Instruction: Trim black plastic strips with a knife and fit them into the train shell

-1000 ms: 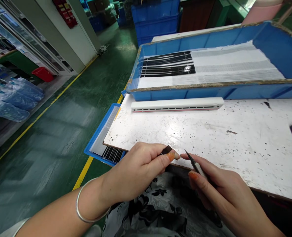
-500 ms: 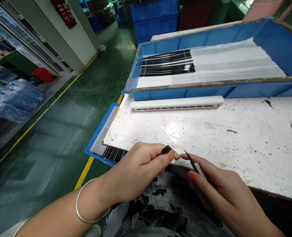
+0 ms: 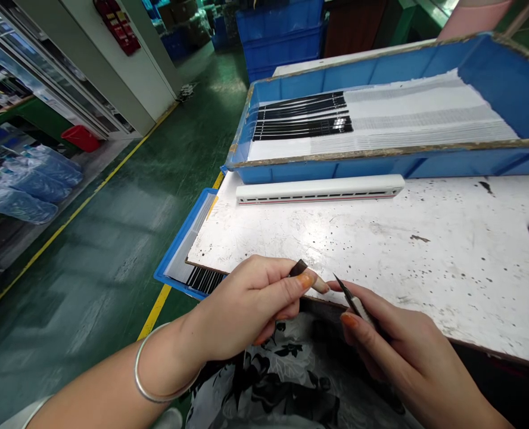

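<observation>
The left hand point(image 3: 246, 307) has tilted up its pinched dark strip point(image 3: 298, 268).

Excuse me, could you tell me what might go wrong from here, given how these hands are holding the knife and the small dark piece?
The pointed blade of the craft knife in the right hand sits very close to the fingertips of the left hand, so a slip could perhaps nick them. The small dark piece, held in a small pinch right by the table edge, might also drop onto the patterned clothing below.
</observation>
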`<state>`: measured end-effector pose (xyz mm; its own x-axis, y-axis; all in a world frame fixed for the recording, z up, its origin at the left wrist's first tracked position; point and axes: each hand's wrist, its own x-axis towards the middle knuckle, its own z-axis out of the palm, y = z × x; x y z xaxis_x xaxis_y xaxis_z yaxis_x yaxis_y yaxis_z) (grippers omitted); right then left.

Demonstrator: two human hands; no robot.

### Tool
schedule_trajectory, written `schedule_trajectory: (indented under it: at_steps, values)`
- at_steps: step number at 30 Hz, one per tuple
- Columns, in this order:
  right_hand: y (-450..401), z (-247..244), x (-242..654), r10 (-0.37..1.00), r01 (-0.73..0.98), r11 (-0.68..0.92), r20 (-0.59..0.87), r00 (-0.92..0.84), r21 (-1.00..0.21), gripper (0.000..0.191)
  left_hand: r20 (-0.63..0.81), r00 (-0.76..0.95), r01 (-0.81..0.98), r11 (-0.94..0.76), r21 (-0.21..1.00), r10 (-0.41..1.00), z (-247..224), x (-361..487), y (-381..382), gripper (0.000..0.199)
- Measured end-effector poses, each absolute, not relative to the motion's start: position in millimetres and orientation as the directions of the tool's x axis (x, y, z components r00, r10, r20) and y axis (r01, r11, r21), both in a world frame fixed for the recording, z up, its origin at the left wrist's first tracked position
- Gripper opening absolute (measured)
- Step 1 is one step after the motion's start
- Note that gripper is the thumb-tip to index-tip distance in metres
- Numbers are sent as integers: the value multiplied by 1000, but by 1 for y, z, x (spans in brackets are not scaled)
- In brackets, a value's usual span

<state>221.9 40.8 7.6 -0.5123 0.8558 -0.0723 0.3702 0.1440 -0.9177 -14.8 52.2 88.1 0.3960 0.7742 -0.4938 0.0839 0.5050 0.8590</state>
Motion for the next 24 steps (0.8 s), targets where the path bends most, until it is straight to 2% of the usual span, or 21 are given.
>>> schedule_trajectory:
  at_steps: [5, 10, 16, 19, 24]
  values:
    - [41, 9, 222, 854, 378, 157, -67, -516, -912, 31, -505, 419, 54, 534, 843, 754, 89, -16, 53, 37]
    - [39, 14, 225, 893, 438, 147, -71, -444, -887, 26, -538, 489, 32, 602, 798, 687, 79, -16, 49, 36]
    - [35, 17, 239, 838, 513, 346, 14, -545, -786, 12, -604, 561, -19, 739, 674, 566, 32, 0, 31, 30]
    - [32, 17, 244, 827, 538, 387, 23, -562, -749, 14, -595, 564, -89, 759, 645, 572, 13, 11, 25, 30]
    - [29, 14, 246, 833, 574, 326, -59, -550, -751, 16, -579, 552, -169, 761, 627, 600, -2, 18, 23, 36]
